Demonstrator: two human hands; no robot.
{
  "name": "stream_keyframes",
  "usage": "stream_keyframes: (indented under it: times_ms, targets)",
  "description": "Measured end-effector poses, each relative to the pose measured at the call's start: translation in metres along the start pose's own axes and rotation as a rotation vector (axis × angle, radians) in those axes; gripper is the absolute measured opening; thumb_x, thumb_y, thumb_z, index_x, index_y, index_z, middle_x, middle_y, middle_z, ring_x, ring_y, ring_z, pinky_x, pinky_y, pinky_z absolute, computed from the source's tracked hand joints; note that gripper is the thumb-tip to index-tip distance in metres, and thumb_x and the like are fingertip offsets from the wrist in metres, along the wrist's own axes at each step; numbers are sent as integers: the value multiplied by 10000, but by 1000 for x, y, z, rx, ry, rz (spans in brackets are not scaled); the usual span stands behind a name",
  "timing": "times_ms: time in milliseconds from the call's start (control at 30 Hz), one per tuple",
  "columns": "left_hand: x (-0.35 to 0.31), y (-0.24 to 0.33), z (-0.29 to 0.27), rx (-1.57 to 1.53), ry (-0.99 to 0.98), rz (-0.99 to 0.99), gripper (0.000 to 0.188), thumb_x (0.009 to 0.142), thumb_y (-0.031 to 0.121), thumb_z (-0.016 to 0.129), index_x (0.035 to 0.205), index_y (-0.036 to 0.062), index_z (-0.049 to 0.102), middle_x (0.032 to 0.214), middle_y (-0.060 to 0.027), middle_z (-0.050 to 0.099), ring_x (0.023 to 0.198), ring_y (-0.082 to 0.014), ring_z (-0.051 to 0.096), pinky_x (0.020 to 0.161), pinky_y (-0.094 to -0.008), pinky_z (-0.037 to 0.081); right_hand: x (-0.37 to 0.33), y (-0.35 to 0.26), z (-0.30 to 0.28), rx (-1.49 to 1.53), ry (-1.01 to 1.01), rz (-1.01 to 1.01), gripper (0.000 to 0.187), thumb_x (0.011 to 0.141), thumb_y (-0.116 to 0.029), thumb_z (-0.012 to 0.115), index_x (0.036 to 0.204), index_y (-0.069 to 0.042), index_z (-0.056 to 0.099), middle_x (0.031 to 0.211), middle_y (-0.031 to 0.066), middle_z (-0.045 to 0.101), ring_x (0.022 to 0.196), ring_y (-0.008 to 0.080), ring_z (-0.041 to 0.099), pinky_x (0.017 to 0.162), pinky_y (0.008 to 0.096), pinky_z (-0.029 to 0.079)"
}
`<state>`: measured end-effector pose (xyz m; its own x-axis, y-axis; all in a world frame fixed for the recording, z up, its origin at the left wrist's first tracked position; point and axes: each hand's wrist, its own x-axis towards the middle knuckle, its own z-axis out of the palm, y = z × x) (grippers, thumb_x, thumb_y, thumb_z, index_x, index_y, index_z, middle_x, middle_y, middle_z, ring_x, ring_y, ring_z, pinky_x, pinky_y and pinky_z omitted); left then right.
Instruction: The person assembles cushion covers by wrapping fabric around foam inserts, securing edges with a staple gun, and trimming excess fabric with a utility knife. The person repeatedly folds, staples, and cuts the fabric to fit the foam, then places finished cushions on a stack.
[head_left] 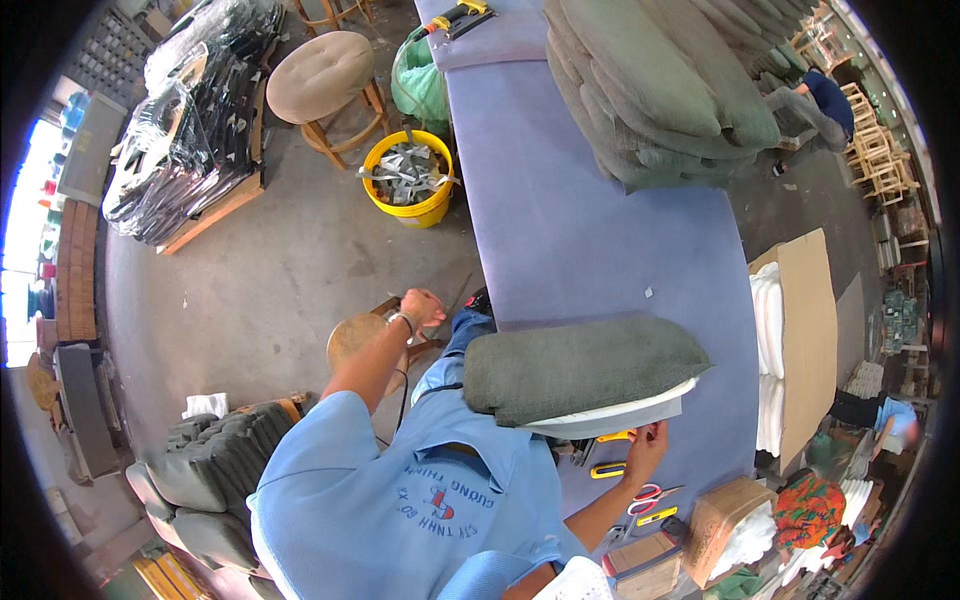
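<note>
A dark grey-green fabric cushion (590, 370) lies at the near left edge of the blue-covered table (610, 250), with white padding and a pale grey sheet (655, 412) showing under its near right side. My right hand (648, 450) is beside that sheet, its fingers bent and partly hidden, close to a yellow-handled tool (615, 436). What it grips, if anything, I cannot make out. My left hand (424, 307) hovers off the table to the left, fingers curled, near a small round stool (358, 342); nothing shows clearly in it.
Yellow cutters (608, 469) and red-handled scissors (645, 499) lie near my right forearm. Stacked grey cushions (650, 80) fill the table's far end. A yellow bucket (415, 212) of scraps stands left of it. A cardboard sheet (806, 340) borders the right side. Other people are at right.
</note>
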<state>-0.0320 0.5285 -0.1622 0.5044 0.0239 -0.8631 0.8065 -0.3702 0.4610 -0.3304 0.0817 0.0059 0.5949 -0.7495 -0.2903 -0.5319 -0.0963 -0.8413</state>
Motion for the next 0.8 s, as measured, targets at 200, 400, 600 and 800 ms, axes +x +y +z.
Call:
stream_keyframes:
  times_ms: [200, 400, 600, 800]
  targets:
    - [110, 77, -129, 255, 550, 395, 217, 851, 246, 712, 948, 59, 766, 846, -107, 767, 781, -254, 753, 690, -392, 595, -8, -40, 24, -44, -85, -130, 352, 1040, 15, 494, 1388, 2, 546, 1085, 58, 689, 918, 115, 664, 766, 266, 576]
    - [56, 129, -77, 143, 819, 546, 402, 850, 326, 756, 1123, 32, 728, 1000, -157, 768, 985, -320, 736, 891, -438, 570, -26, -35, 42, 108, -67, -55, 308, 1072, -144, 547, 1344, 0, 570, 1083, 59, 665, 866, 125, 653, 724, 263, 565]
    - [-93, 151, 96, 56, 209, 869, 421, 936, 241, 656, 1292, 16, 677, 1238, -198, 713, 1062, -304, 717, 956, -402, 544, -47, -37, 68, 566, 60, 150, 454, 1052, -472, 546, 1331, -122, 618, 1180, -15, 665, 1024, 115, 608, 863, 308, 484]
    - [-148, 185, 202, 504, -482, 1023, 543, 1042, 428, 556, 1419, 38, 584, 1307, -219, 670, 1262, -313, 623, 1069, -391, 471, 0, -83, 95, 719, 156, 258, 720, 1044, -580, 485, 1370, 58, 562, 1284, 150, 641, 1132, 233, 610, 993, 378, 475]
